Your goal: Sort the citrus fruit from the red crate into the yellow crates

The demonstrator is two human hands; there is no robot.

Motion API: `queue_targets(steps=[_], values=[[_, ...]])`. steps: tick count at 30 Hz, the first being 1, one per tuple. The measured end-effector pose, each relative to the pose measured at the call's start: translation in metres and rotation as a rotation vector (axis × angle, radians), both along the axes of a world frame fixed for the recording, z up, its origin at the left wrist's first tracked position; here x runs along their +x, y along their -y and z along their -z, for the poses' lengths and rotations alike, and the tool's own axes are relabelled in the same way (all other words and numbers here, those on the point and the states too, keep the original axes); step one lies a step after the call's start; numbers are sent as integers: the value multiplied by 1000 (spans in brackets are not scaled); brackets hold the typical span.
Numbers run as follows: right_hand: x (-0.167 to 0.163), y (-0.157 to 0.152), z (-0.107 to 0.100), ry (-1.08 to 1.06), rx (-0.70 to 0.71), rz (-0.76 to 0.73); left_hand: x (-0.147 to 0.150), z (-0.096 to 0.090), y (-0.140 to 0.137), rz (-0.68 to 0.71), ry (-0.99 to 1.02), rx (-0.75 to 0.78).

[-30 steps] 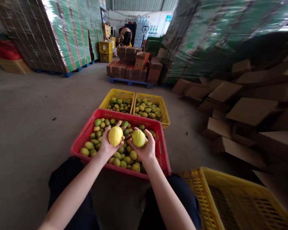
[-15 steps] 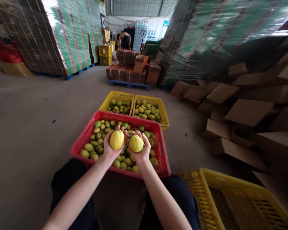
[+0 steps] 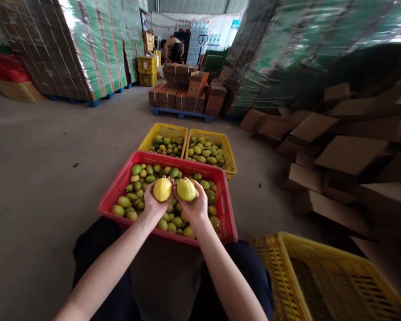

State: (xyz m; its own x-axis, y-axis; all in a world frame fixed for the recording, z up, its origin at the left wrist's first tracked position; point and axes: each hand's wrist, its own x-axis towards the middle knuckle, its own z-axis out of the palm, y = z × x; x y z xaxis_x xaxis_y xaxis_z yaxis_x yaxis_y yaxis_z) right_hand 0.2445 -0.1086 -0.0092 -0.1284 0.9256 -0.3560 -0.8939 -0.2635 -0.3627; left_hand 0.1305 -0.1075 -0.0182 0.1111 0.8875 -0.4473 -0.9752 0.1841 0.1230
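Observation:
Side by side above a red crate [image 3: 227,209] are my two hands, palms up. In my left hand [image 3: 150,204] lies a yellow lemon [image 3: 162,190], with the fingers curled behind it. A slightly greener lemon [image 3: 186,190] rests in my right hand [image 3: 198,206], held by the curled fingers and thumb. The red crate stands between my knees and contains many green and yellow lemons [image 3: 123,201]. My forearms and hands hide part of them.
Two yellow crates [image 3: 163,127] [image 3: 230,154] of similar fruit adjoin the red crate's far side. Another yellow crate [image 3: 284,263] is at lower right. Cardboard boxes [image 3: 350,154] lie piled on the right. Beyond are a loaded blue pallet [image 3: 180,114], wrapped stacks [image 3: 100,49] and a bending person [image 3: 174,48].
The right-hand lemon has turned and shifted slightly left and up, and its end no longer faces me. The left-hand lemon has tilted a little. Both remain held.

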Motion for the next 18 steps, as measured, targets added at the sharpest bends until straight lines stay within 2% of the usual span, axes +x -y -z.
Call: queue_targets(steps=[4, 7, 10, 12, 14, 18], values=[[-5, -7, 17, 4, -119, 4, 2, 14, -7, -41, -145, -214], [-8, -8, 25, 25, -140, 42, 4, 19, -9, -38, -192, -240], [-7, -5, 23, 24, -146, 49, 5, 16, -7, -40, -198, -238], [-5, -2, 17, 10, -131, 26, 4, 10, -4, -30, -188, -199], [-3, 1, 10, -23, -75, -3, 2, 3, -1, -24, -153, -94], [1, 8, -1, -32, 181, -65, -8, -12, 3, 44, -149, 153]])
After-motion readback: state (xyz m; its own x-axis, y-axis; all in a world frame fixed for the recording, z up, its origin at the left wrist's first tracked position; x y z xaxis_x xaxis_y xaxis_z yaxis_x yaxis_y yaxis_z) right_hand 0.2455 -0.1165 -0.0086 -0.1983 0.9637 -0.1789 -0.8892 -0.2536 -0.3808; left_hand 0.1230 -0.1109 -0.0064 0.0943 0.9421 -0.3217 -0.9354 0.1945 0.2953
